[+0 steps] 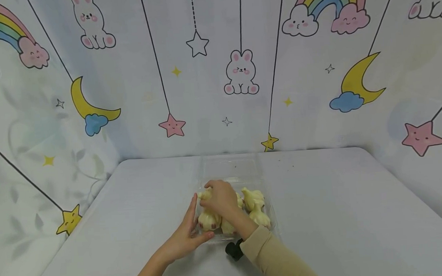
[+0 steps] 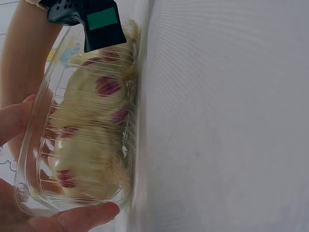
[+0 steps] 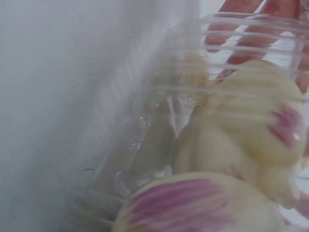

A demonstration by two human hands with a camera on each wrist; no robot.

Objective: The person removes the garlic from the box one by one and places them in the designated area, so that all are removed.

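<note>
Several pale garlic bulbs [image 1: 255, 201] with purple patches lie in a clear plastic box [image 1: 269, 219], its lid [image 1: 228, 167] folded back behind it. My right hand [image 1: 222, 198] reaches into the left part of the box, fingers curled round a bulb whose stem [image 1: 202, 195] sticks out to the left. My left hand [image 1: 185, 235] rests against the box's left near corner with straight fingers along the side and thumb at the front. Roots [image 2: 117, 171] and purple spots show through the clear wall in the left wrist view. In the right wrist view, a purple-streaked bulb [image 3: 193, 205] fills the foreground.
The box stands on a white-covered table [image 1: 333, 199]. A black wrist camera [image 1: 234, 250] hangs under the right wrist, close to the box's front. Behind the table hangs a printed cloth [image 1: 211, 105] with rabbits, stars and moons.
</note>
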